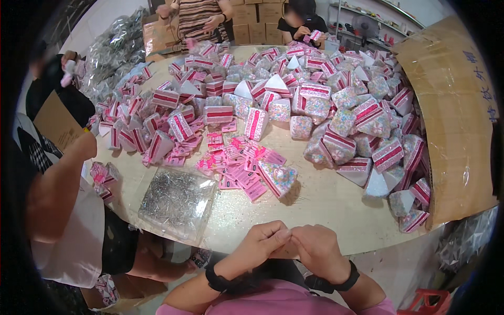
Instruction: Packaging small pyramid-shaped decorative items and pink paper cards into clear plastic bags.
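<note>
At the table's near edge my left hand [265,241] and my right hand [317,247] meet, thumbs and fingers pinched together. Whatever lies between the fingertips is hidden or too small to make out. Just beyond them a cake-slice ornament [277,177] with pastel sprinkles rests on the table. Beside it spreads a loose pile of pink printed cards [244,170]. To the left of my hands is a clear shallow tray [181,202] full of thin metal pins or wires.
A big heap of pink and white cake-slice ornaments [315,100] covers the far table [320,210]. An upright cardboard sheet [451,121] borders the right side. Co-workers stand or sit at the left and far side, one holding an ornament [315,35]. A red stool [430,302] is lower right.
</note>
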Demonstrator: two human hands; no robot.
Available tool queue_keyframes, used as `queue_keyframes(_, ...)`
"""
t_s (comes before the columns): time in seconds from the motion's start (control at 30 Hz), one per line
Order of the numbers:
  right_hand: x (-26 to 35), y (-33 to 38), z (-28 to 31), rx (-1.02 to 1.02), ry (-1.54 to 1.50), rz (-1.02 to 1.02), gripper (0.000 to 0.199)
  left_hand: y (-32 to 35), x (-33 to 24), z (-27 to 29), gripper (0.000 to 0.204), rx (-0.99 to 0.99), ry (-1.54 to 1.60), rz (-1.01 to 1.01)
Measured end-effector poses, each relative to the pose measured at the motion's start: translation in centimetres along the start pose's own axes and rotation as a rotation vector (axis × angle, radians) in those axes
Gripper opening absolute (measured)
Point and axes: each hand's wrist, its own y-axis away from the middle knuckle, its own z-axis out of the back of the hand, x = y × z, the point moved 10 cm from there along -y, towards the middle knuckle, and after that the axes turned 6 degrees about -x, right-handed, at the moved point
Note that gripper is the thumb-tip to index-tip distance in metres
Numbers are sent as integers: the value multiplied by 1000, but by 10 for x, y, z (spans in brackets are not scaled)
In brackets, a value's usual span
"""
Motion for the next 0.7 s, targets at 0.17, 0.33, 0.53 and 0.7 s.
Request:
queue_keyframes(0.17,-6,4,-10,94,-42,-69,7,2,2,8,24,-92,-22,-56)
queue_keyframes(0.33,-44,17,-28,185,-566,-601,8,15,-50,2,9,-191,-537,-560)
queue_keyframes(0.53,-46,24,-40,367,-990,-965,13,34,-78,-15,10,-182,-859,-872)
queue_keyframes(0.7,-45,22,-41,436,-1068,-965,13,42,-87,-31,16,-120,-1062,-1050)
